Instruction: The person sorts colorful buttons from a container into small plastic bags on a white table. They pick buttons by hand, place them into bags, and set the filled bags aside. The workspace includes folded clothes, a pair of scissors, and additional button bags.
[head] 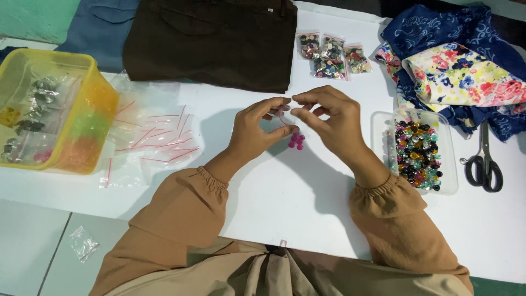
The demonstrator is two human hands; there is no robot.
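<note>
Tan sleeves nearest; left hand point(257, 129) and right hand point(329, 118) both pinching small clear bag point(285, 118), pink beads point(296, 140) hanging directly below, between hands.

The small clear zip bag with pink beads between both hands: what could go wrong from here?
1. The small clear zip bag with pink beads hangs from the fingertips of the left hand and right hand; if the grip slips, beads may scatter on the white table.
2. The clear rectangular tray of mixed coloured beads lies beside the right wrist; a sideways move may knock it.
</note>
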